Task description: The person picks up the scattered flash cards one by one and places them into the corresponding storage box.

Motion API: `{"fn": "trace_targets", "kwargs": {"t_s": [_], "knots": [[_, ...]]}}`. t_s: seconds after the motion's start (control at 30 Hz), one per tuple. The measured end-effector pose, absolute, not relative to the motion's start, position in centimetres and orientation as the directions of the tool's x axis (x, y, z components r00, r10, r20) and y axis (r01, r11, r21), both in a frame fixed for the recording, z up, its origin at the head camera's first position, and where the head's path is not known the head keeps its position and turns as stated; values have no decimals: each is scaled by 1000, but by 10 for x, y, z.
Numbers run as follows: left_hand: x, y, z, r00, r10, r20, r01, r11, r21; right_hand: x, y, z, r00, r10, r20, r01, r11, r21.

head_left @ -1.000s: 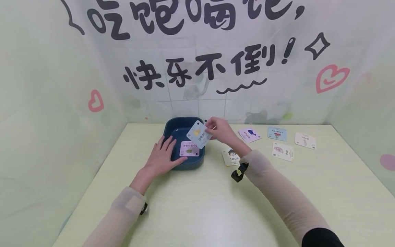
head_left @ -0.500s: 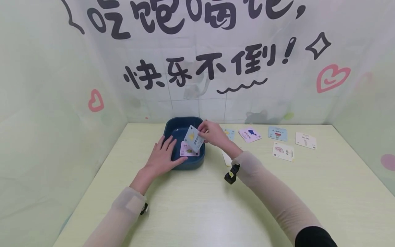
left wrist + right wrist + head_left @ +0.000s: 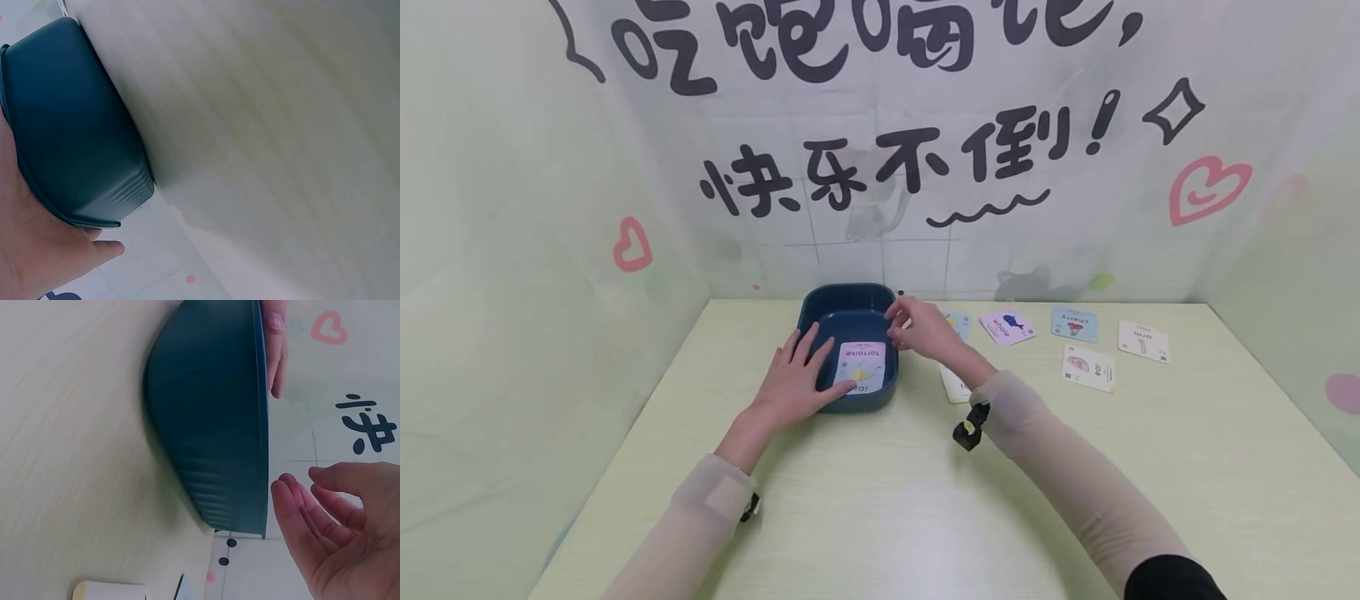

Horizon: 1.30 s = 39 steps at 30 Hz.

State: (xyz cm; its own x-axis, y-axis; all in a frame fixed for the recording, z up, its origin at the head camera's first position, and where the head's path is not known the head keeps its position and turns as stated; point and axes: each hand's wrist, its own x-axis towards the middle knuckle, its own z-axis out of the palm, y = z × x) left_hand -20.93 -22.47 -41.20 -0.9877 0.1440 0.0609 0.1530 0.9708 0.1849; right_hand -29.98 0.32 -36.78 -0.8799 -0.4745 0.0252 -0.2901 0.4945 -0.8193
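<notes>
A dark blue plastic bin (image 3: 842, 321) stands near the back of the table. Inside it, the pear card (image 3: 859, 380) overlaps the lower part of the tortoise card (image 3: 860, 350). My left hand (image 3: 793, 383) rests across the bin's left side with fingers spread and thumb over the front, partly covering the pear card's edge. At the right rim, my right hand (image 3: 925, 329) hovers with loosely bent fingers and nothing between them. The right wrist view shows the same hand (image 3: 340, 522) beside the bin wall (image 3: 212, 394), thumb and fingertips apart.
Right of the bin lie a whale card (image 3: 1007, 327), a cherry card (image 3: 1074, 324), an arm card (image 3: 1143, 341) and an ear card (image 3: 1087, 368). A blue card (image 3: 957, 322) and a white card (image 3: 955, 387) are partly hidden by my right arm. A printed curtain (image 3: 850, 267) hangs behind.
My right hand has moved left to the bin's rim and let go of the pear card, which dropped onto the tortoise card. The left hand has stayed on the bin.
</notes>
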Motion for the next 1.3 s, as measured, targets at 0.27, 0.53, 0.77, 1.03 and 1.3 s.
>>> {"fn": "trace_targets", "kwargs": {"t_s": [0.27, 0.53, 0.77, 1.03, 1.3], "knots": [[-210, -225, -411, -989, 142, 50, 150, 967, 207, -302, 18, -368, -889, -458, 16, -279, 512, -812], [-210, -226, -410, -987, 148, 59, 157, 968, 196, -305, 38, -373, -901, -434, -9, -249, 533, -809], [-210, -225, -410, -986, 152, 61, 162, 965, 205, -307, 60, -377, -909, -417, -22, -239, 562, -792], [-211, -225, -411, -987, 150, 56, 158, 965, 211, -307, 88, -382, -926, -376, -46, -212, 615, -759], [-211, -225, -413, -987, 149, 64, 159, 966, 205, -311, 121, -386, -942, -332, -38, -194, 636, -747]]}}
